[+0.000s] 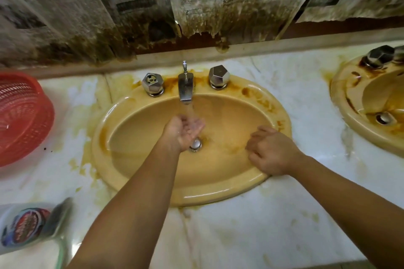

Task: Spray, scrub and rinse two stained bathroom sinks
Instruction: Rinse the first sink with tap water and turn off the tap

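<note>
The yellow sink (209, 194) sat in the middle of the counter, straight ahead of the person. Brown-orange staining ran along its far rim around the taps and down the right side. Water (193, 111) ran from the chrome spout (185, 88) at the far edge of the bowl. The left hand (185, 130) was under the stream, palm up and fingers loosely cupped together, holding nothing but the water falling into it. It hovered just above the metal drain stopper (195, 144). The right hand (271, 150) lay palm down on the right inner wall of the bowl, its fingers slightly spread and bent with the tips on the wet, stained surface. It held no tool. A faceted chrome knob stood on each side of the spout, one to the left (153, 84) and one to the right (219, 77).

A second yellow sink (349, 120) lay farther right on the same stained marble countertop (262, 225), partly cut off by the edge of the view. It had dark rust marks around its own knob (379, 55) and staining near its drain (384, 118). A red plastic basket (21, 116) stood at the left, and a blurred white bottle (24, 225) with a coloured label sat at the near left. Stained, ragged newspaper (131, 6) covered the wall behind.
</note>
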{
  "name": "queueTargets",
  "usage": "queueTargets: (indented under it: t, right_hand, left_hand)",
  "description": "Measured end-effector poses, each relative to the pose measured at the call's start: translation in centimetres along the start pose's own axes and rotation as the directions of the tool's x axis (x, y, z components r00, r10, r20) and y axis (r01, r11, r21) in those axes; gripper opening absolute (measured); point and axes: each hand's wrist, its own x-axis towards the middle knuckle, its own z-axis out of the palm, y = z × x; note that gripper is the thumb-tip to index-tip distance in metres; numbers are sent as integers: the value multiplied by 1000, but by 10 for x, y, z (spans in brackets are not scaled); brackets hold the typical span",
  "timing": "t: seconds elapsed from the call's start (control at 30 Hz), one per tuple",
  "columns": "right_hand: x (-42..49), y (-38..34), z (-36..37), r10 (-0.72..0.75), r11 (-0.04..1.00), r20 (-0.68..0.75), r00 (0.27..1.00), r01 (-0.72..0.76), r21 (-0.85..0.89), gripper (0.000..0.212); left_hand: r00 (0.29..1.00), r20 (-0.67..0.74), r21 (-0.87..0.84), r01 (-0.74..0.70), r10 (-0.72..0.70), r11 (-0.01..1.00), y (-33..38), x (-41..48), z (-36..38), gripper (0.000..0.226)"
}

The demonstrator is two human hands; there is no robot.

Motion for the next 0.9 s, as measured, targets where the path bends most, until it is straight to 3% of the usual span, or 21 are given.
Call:
queueTargets:
  t: [0.07, 0.17, 0.27, 0.33, 0.43, 0.53, 0.6, 0.67, 0.77, 0.9]
  right_hand:
    - [2, -4, 2, 18, 999, -6, 1000, -17, 31, 70]
    - [-12, 2, 8, -54, 997, -143, 988, 60, 39, 53]
    - [-25, 11, 14, -100, 993, -295, 950, 116, 35, 38]
    - [-23, 13, 15, -122, 991, -275, 954, 130, 11, 39]
    - [-17, 13, 9, -121, 993, -175, 977, 118, -25, 46]
    - [-13, 3, 1, 0, 1000, -43, 999, 1, 24, 65]
    - [-8, -3, -4, 39, 998, 15, 999, -40, 43, 76]
    - [-4, -6, -7, 28, 999, 45, 999, -29, 19, 69]
    - [-2, -4, -6, 10, 1000, 42, 999, -9, -12, 55]
    - [0, -3, -4, 5, 1000, 29, 1000, -4, -23, 57]
  left_hand:
    - [995, 96, -105, -1, 11, 994, -3, -2, 7, 41]
    - [987, 122, 151, 83, -102, 985, -27, -12, 16, 41]
    - [1000, 18, -38, -14, 15, 999, -22, -5, 8, 45]
    - [996, 80, -112, -34, 43, 993, -19, -6, 9, 46]
    - [997, 81, 23, -2, 0, 1000, -24, -14, 15, 38]
    - [993, -37, -247, -115, 109, 962, -14, -11, 14, 42]
    - [993, 54, -291, -87, 108, 953, -14, -13, 20, 42]
    - [993, 86, -149, -62, 76, 987, -24, -19, 28, 39]
    - [995, -16, -169, -98, 96, 981, -24, -17, 28, 44]
    - [994, 59, -144, -88, 97, 986, -13, -19, 29, 35]
